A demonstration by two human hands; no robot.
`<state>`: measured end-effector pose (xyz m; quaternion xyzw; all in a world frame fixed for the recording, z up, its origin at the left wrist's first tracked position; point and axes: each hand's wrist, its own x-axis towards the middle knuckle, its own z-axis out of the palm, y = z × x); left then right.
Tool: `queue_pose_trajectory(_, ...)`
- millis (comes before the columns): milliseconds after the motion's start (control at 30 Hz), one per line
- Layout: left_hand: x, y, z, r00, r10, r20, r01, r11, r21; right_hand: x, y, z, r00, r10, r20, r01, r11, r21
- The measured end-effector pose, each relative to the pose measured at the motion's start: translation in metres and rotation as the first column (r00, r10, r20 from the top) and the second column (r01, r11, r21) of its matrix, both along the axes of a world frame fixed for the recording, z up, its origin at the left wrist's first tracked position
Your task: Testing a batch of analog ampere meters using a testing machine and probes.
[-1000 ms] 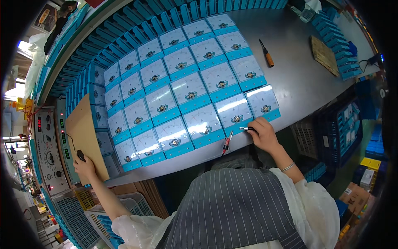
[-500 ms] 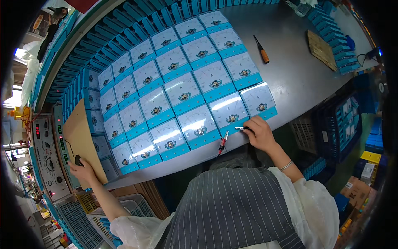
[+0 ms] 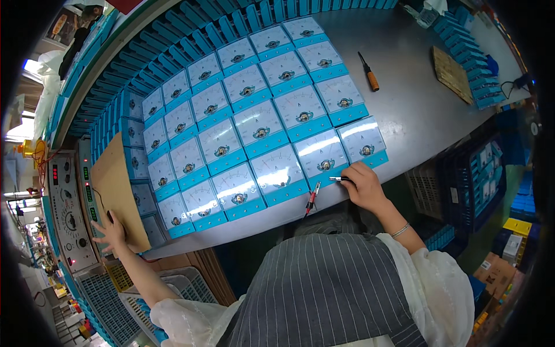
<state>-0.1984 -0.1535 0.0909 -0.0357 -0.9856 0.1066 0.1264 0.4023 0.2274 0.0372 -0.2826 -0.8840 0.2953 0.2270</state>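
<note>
Rows of panel meters (image 3: 259,123) with white dial faces and blue lower strips lie across the metal table. At the front row, my right hand (image 3: 365,188) pinches a black-handled test clip (image 3: 341,179), its silver tip over the blue strip of a meter (image 3: 319,153). Left of it, a red test clip (image 3: 312,199) reaches that same meter's lower edge, with no hand on it. My left hand (image 3: 114,232) has its fingers spread over the left edge of a tan board (image 3: 120,194). Beside its fingertips is a small black corded object (image 3: 110,216); whether they touch is unclear.
Instrument boxes with lit red and green displays (image 3: 69,214) stand at the far left. A screwdriver with an orange handle (image 3: 372,80) lies right of the meters. Upright blue cases (image 3: 196,29) line the back edge. Dark crates (image 3: 477,185) stand off the right edge.
My left hand has spread its fingers and shifted slightly, off the black corded object it rested on. My right hand keeps the black test clip at the same meter. The view has shifted slightly.
</note>
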Motion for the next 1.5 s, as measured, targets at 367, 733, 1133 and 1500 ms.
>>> queue_pose_trajectory(367,0.2,0.129,0.009,0.76,-0.649,0.015,0.375,0.458,0.806,0.001,-0.003,0.001,0.998,0.043,0.043,-0.048,0.992,0.118)
queue_pose_trajectory(733,0.483,0.24,-0.066,0.409,-0.872,0.269,0.27,0.398,0.877,0.005,-0.005,0.008,0.965,0.16,0.209,-0.209,0.948,0.239)
queue_pose_trajectory(1133,0.497,0.257,-0.048,0.416,-0.909,0.041,0.645,0.326,0.692,0.023,0.003,0.004,0.982,0.169,0.084,-0.18,0.971,0.158)
queue_pose_trajectory(1500,0.546,0.317,-0.061,0.215,-0.973,-0.079,0.686,0.093,0.722,0.104,0.036,0.01,0.992,-0.124,-0.029,0.127,0.981,0.148)
